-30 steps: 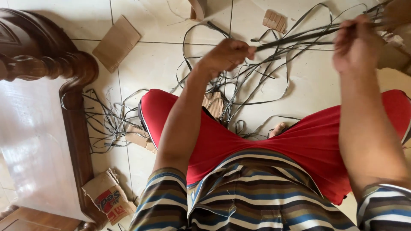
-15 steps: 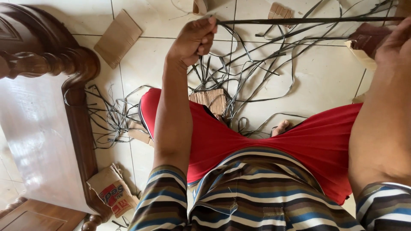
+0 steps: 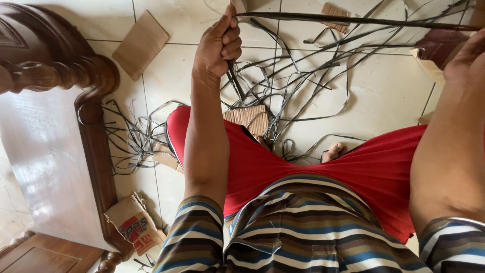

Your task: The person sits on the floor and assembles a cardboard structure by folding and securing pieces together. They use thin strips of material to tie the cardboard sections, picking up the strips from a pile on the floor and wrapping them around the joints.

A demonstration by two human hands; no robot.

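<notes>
Left hand point(image 3: 218, 45) fisted round a dark strip point(image 3: 353, 20), which runs taut across the top to the right hand point(image 3: 467, 53) — that hand's fingers cut off, grip cannot tell. Risk: strip slips, or snags the floor tangle point(image 3: 283, 86) below — loose loops everywhere.

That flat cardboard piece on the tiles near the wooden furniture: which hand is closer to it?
Left. The left hand is just right of the flat cardboard piece; the right hand is at the far right edge.

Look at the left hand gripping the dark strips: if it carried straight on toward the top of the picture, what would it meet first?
Probably the long dark strip stretched across toward the right hand; the left hand sits just beneath its end, though depth is unclear.
</notes>
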